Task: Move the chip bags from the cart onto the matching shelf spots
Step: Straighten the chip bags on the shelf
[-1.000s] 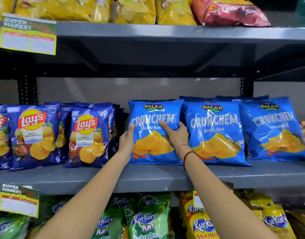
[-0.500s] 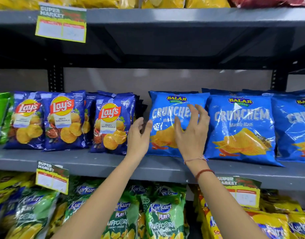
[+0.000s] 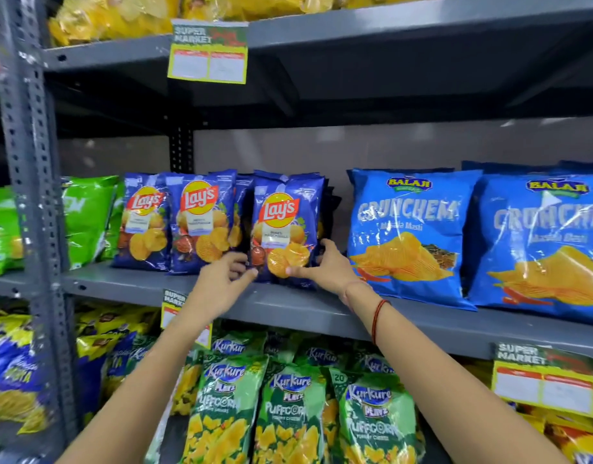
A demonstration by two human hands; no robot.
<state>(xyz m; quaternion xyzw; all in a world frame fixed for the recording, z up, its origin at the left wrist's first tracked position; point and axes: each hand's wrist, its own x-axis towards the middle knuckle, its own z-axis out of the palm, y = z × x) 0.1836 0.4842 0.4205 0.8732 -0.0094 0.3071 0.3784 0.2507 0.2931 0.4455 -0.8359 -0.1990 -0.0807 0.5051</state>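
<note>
The left hand (image 3: 221, 283) has its fingers loosely curled with the index extended toward the lower left corner of the front Lay's bag (image 3: 286, 226); contact there cannot be confirmed. The right hand (image 3: 325, 267) takes the same bag's lower right corner, thumb across the front panel and fingers wrapped behind the edge. The bag stands upright on the middle shelf (image 3: 288, 306), at the right end of the Lay's row.

Handling judgement: an air-filled foil pouch, light and soft, with a slick surface and brittle contents. Hold is best taken at the side seams or bottom corners, with light pressure; squeezing the belly risks crushing.

Legible writing: "Lay's" on the red-and-yellow roundel; smaller print beneath is blurred. At 3 o'clock, well apart, stands a Balaji Crunchem bag (image 3: 409, 236) reading "Masala Masti". At 6 o'clock, on the shelf below, are Kurkure Playz Puffcorn bags (image 3: 288, 416). At 11 o'clock hangs a "Super Market" price tag (image 3: 208, 50) with blank fields. No cart is visible.
</note>
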